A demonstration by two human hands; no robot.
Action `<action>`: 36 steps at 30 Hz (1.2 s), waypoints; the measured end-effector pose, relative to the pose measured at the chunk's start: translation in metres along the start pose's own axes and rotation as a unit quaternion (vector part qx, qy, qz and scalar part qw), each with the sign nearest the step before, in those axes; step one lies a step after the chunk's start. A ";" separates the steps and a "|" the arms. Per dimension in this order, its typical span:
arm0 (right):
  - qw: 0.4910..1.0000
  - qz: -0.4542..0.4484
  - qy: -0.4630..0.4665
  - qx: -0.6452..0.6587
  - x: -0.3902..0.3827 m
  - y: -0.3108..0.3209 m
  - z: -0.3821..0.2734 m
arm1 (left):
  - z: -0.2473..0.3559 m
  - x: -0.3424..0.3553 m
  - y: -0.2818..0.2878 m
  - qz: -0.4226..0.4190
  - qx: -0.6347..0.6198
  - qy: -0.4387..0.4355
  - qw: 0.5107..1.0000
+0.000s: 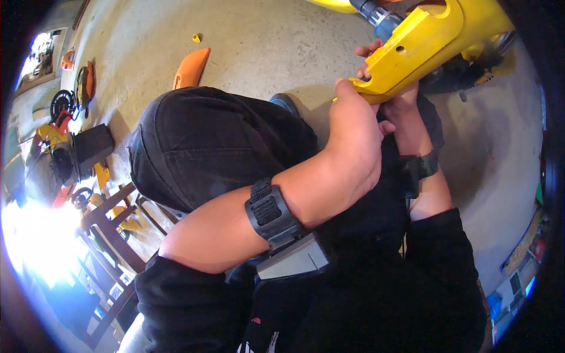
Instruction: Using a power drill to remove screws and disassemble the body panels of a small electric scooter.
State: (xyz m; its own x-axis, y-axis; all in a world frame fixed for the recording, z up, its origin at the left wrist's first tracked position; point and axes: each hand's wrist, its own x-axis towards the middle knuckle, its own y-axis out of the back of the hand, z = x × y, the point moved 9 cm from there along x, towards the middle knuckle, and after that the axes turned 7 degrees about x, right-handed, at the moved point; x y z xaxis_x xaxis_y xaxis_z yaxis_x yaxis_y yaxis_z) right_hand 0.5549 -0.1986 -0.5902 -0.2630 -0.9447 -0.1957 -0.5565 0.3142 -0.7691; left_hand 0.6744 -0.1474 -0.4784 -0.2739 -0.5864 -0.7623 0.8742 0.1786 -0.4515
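At the upper right is a yellow plastic part (429, 41) with a small dark hole, with a dark tubular fitting (379, 17) behind it. My left hand (356, 129) is at the part's lower end, fingers closed on it and partly hidden. My right hand (400, 97) is beneath and behind the part, its fingers wrapped around it and showing past the far edge. Both forearms wear dark straps. Dark machinery (459, 76) shows under the yellow part, only partly visible.
My dark-trousered leg (206, 141) is bent below my hands. An orange plastic piece (188, 67) and a small yellow piece (197, 38) lie on the concrete floor (265, 53). Several stored objects and a wooden frame (115, 209) stand at the left; assorted items line the right edge.
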 end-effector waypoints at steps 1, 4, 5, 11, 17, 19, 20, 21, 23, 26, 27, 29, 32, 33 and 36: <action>1.000 0.009 -0.001 0.003 -0.001 0.003 0.000 | 0.000 -0.001 0.000 0.006 -0.001 0.002 1.000; 1.000 0.016 -0.010 0.002 -0.002 0.005 -0.001 | -0.002 0.000 0.001 0.017 0.008 0.003 1.000; 1.000 0.014 -0.017 -0.001 -0.003 0.005 -0.001 | -0.003 0.000 0.001 0.016 0.008 0.003 1.000; 0.999 0.029 -0.021 0.018 -0.004 -0.006 0.000 | 0.001 -0.001 0.002 0.022 0.005 -0.008 1.000; 0.999 -0.005 -0.017 0.033 -0.002 0.001 -0.003 | -0.002 0.000 -0.001 0.004 0.008 -0.001 1.000; 1.000 -0.007 -0.016 0.024 -0.004 -0.002 -0.005 | -0.003 0.000 0.000 0.013 0.009 0.004 1.000; 1.000 -0.010 -0.015 0.015 -0.005 -0.003 -0.006 | -0.002 0.000 0.000 0.014 0.009 0.003 1.000; 1.000 -0.011 -0.014 0.015 -0.005 -0.002 -0.007 | -0.003 -0.001 -0.001 0.011 0.007 0.004 1.000; 0.999 0.021 -0.025 0.010 -0.005 0.007 -0.007 | -0.003 -0.002 -0.004 0.008 0.005 0.004 1.000; 0.999 0.012 -0.027 0.012 -0.007 0.004 -0.009 | -0.004 0.000 -0.004 0.003 0.002 0.001 1.000; 1.000 0.011 -0.027 0.013 -0.007 0.004 -0.010 | -0.004 0.000 -0.004 0.006 0.003 0.002 1.000; 0.999 0.017 -0.032 0.013 -0.007 0.004 -0.010 | -0.002 -0.001 -0.004 0.007 0.004 0.001 1.000; 0.999 0.001 -0.047 0.008 -0.010 -0.015 -0.009 | 0.001 -0.002 -0.003 -0.007 0.000 0.001 1.000; 0.999 0.003 -0.046 0.006 -0.011 -0.013 -0.010 | -0.002 -0.001 -0.003 -0.008 0.000 0.005 1.000; 0.999 0.012 -0.050 0.014 -0.014 -0.011 -0.011 | -0.005 -0.001 -0.003 -0.004 0.002 0.009 1.000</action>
State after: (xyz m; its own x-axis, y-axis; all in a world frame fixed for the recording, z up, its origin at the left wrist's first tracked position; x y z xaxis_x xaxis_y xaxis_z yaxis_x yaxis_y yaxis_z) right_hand 0.5557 -0.1880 -0.5725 -0.1944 -0.9423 -0.2726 -0.5285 0.3347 -0.7802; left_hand 0.6704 -0.1434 -0.4784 -0.2883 -0.5730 -0.7672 0.8732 0.1715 -0.4562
